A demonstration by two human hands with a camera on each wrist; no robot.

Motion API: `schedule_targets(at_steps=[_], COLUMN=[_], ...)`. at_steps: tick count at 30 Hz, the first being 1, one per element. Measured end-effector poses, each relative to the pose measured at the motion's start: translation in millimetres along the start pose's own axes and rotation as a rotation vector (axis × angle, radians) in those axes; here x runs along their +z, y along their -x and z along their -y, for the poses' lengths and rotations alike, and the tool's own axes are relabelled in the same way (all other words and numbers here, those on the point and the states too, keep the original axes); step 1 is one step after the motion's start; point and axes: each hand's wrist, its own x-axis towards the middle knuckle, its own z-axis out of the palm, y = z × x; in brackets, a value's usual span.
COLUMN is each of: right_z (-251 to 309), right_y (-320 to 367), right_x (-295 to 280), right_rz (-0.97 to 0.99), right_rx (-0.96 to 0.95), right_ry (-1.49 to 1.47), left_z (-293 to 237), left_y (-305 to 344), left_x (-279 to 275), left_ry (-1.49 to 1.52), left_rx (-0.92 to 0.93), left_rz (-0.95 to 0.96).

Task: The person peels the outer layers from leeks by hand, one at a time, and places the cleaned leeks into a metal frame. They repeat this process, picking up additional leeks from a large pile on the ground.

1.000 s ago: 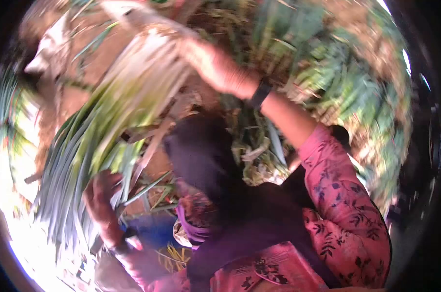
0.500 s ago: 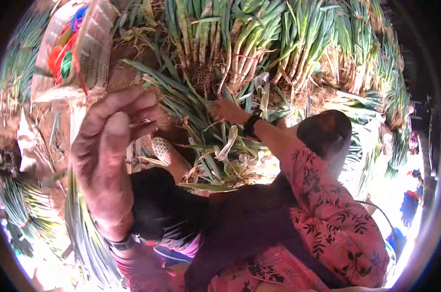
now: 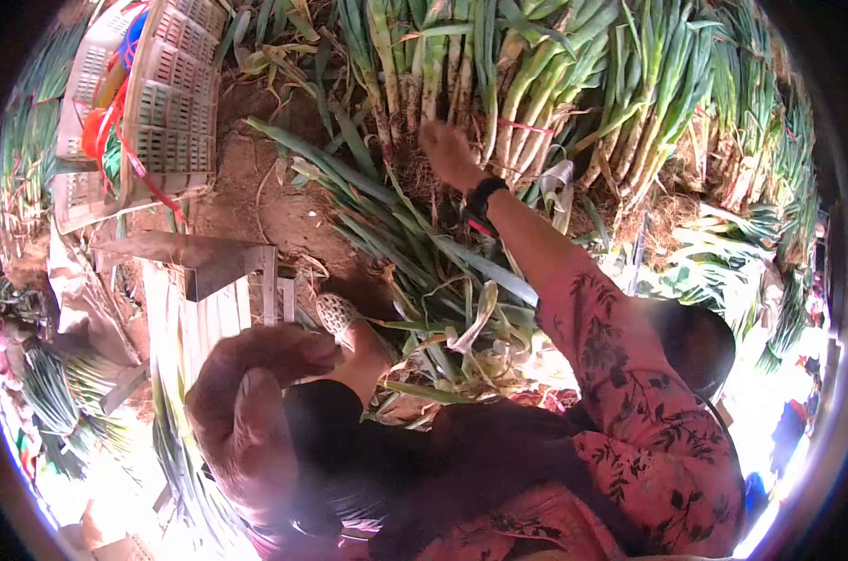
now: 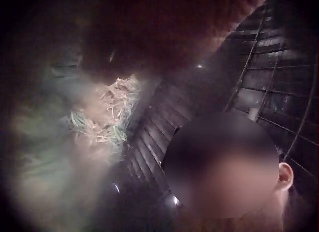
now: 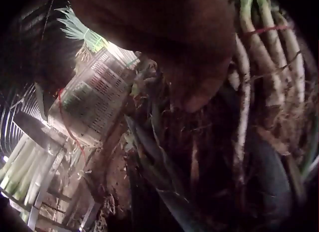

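In the head view my right hand [image 3: 452, 157] reaches forward to the white lower stalks of upright green onions [image 3: 433, 84]. Its fingertips overlap the stalks, and I cannot tell whether they grip one. The right wrist view shows this hand [image 5: 164, 47] large and dark, beside stalks [image 5: 266, 57] bound with red tie. My left hand [image 3: 255, 402] is raised near my body with loosely bent fingers and nothing in it. Below it, a bunch of green onions [image 3: 166, 327] lies in a metal stand [image 3: 195, 262], white ends forward, leaves hanging toward me.
A white plastic crate [image 3: 176, 103] with coloured string [image 3: 96, 136] stands at front left. Loose leaves [image 3: 377, 224] litter the soil before my foot [image 3: 340, 313]. Tied bundles [image 3: 64, 393] lie at left; more stand along the right. A person's head [image 4: 224, 167] appears in the left wrist view.
My right hand has gone from beside the bunch in the stand to the loose leaves, then forward to the upright stalks. The left hand has come away from the bunch's leaves, rising, then lowering slightly.
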Motion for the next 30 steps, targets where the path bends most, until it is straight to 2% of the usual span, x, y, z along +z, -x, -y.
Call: schedule_targets(at_steps=[1,2,3,4,5,6,7,9,10,11,13,14,15,17,19,21,22,24,25,27,28,30], right_z=[11.0,-20.9,-46.8,-68.1,-38.3,-20.2,-18.4,-11.1,-8.9,-19.0,-42.1,-16.2,15.5,63.5,34.5,15.9,12.8,13.3,37.3,80.9,80.4,56.4], right_y=[-11.4,-34.8,-59.4,-82.2,-86.2,-69.2,-72.5,-81.5,-82.8,-84.4,-73.5,-49.0,-24.4,22.8,68.0,109.3,118.4,132.9,144.5,160.5,165.2,179.4], right_x=[-1.1,8.0,28.4,49.6,43.6,22.9,17.7,4.9,0.2,1.7,2.6,-25.4,-49.7,-77.2,-43.6,-5.4,5.4,24.6,10.5,-32.1,-38.9,-45.3], right_rz=[-0.156,-0.298,-0.296,-0.233,-0.172,-0.039,-0.046,0.023,0.062,0.056,-0.065,-0.074,-0.078,0.2,0.27,0.367,0.35,0.364,0.37,0.269,0.262,0.027], right_rx=[0.09,0.014,0.011,0.204,0.393,0.219,0.213,0.421,0.522,0.514,0.244,0.038,0.039,0.316,-0.128,-0.272,-0.282,0.527,0.528,0.278,0.261,0.212], right_ry=[-0.369,0.036,0.038,0.097,0.156,0.533,0.536,0.297,0.173,0.172,-0.486,-0.224,-0.226,-1.063,-0.744,-0.399,-0.4,-1.072,-1.078,-1.358,-1.356,-0.891], left_z=[-1.9,-6.5,-1.9,4.6,9.7,12.1,8.7,-3.5,3.7,4.9,5.2,6.1,6.8,4.1,-4.1,-7.9,-8.1,-4.0,0.4,11.4,13.3,23.3], left_y=[-0.3,0.5,0.3,1.2,0.8,0.2,-1.5,-2.6,-0.8,-2.1,-2.5,-1.2,-0.3,2.2,2.8,2.4,1.3,3.5,6.8,4.4,2.3,-2.5], left_x=[1.9,9.0,5.4,-0.7,-7.3,-15.5,-13.9,-8.7,-15.3,-17.1,-17.3,-16.7,-16.6,-14.4,-8.9,-1.8,1.2,4.1,5.1,5.2,8.3,14.5], left_ry=[0.004,0.085,0.088,0.048,0.011,-0.005,-0.001,0.256,0.239,0.24,0.117,0.118,0.105,0.089,0.146,0.119,0.091,0.082,0.079,0.097,0.097,0.096], left_rx=[-0.025,-0.088,-0.088,-0.075,-0.056,-0.017,-0.008,-0.193,-0.197,-0.187,-0.13,-0.129,-0.115,-0.101,-0.181,-0.169,-0.165,-0.118,-0.087,-0.045,-0.008,0.034], left_rz=[-0.042,-0.15,-0.154,-0.141,-0.13,-0.049,-0.05,-0.053,-0.011,-0.012,-0.001,0.004,0.014,0.018,0.008,0.027,0.035,0.059,0.093,0.149,0.161,0.186])
